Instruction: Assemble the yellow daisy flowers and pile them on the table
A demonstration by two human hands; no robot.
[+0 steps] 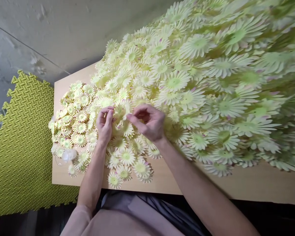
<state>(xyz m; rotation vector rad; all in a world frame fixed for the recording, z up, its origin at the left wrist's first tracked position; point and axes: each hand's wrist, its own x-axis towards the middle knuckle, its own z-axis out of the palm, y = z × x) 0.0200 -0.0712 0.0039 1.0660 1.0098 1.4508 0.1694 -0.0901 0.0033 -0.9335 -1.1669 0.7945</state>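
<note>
A big heap of pale yellow-green artificial daisy flowers (177,82) covers most of a light wooden table (162,178). My left hand (105,124) and my right hand (147,122) meet over the near left part of the heap. Both have their fingers pinched on one daisy (120,112) held between them, just above the other flowers. My bare forearms reach in from the bottom edge over the table's near side.
A clear plastic piece (65,156) lies among the flowers at the table's left end. A yellow-green interlocking foam mat (22,144) covers the floor to the left. Grey concrete floor (64,32) lies beyond the table. The heap rises high on the right.
</note>
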